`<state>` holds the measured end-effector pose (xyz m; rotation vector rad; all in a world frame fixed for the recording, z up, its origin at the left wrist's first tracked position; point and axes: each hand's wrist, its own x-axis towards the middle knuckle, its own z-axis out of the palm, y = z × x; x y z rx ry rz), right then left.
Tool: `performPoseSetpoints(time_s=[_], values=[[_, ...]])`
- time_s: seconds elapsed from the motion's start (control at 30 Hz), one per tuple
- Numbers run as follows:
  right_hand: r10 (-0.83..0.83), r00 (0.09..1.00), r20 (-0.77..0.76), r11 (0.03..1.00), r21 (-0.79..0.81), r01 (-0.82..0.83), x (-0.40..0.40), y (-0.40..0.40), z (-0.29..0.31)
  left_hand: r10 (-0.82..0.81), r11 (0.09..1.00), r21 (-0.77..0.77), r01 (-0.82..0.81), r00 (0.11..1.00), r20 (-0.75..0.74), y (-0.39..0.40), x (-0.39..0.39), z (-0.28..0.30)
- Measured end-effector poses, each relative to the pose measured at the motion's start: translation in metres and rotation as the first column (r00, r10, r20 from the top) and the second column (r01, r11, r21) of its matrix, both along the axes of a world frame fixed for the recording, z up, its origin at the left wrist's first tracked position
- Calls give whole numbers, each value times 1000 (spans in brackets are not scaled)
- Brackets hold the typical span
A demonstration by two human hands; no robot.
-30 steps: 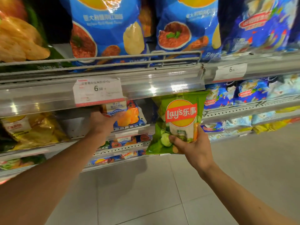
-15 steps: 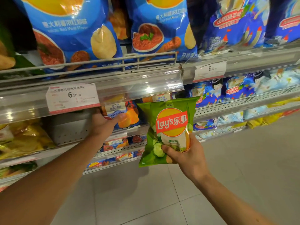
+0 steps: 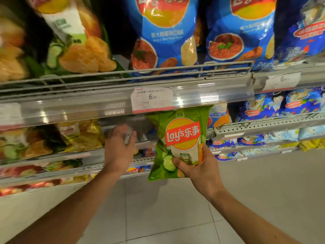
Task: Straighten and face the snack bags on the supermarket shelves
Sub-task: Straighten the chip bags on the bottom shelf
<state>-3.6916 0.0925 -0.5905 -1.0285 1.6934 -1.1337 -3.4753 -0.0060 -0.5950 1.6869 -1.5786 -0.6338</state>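
Note:
A small green Lay's cucumber bag (image 3: 182, 134) is upright and facing me, its top edge just under the clear price rail (image 3: 88, 108). My right hand (image 3: 198, 169) grips its lower part, thumb across the front. My left hand (image 3: 118, 148) reaches into a gap on the second shelf, left of the green bag and right of the yellow bags (image 3: 82, 134). It is motion-blurred and its fingers cannot be made out. Something grey (image 3: 128, 136) shows at its fingertips; what it is cannot be told.
Large blue Lay's bags (image 3: 165, 32) and a green one (image 3: 75, 41) stand on the upper shelf behind a wire guard (image 3: 158, 71). A 6.50 price tag (image 3: 152, 99) sits on the rail. Small blue bags (image 3: 263, 106) fill the shelves at right. Tiled floor (image 3: 167, 208) lies below.
My left hand has come off the small blue-and-orange bag and now reaches into the shelf gap. My right hand has raised the green bag up to the price rail. My view has tilted upward.

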Motion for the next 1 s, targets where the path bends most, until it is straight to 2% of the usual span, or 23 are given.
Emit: performPoseSetpoints(time_s=[0.1,0.2,0.27,0.37,0.47,0.77,0.9,1.0], values=[[40,999,-9,999,-9,-40,36,-9,5,40,996,-89,-22,976,214,17,51,-3],[54,998,-35,999,-3,-54,68,-23,9,86,994,-97,-45,876,474,30,96,-5],[55,996,-67,998,-12,-55,86,-36,14,38,998,-62,-2,807,589,36,117,-5],[52,990,-132,997,-43,-58,106,-59,20,-65,994,-16,103,729,682,38,136,-8],[24,979,-205,997,-63,-38,118,-82,23,-141,985,32,172,675,724,39,147,-14],[-64,947,-315,998,-6,65,132,-122,-2,-166,977,34,209,656,736,36,166,-30],[-12,964,-267,997,74,33,130,-142,-6,-144,980,7,200,681,718,29,169,-26],[-47,966,-255,997,52,62,129,-147,-6,-139,984,19,178,696,705,26,168,-22]])
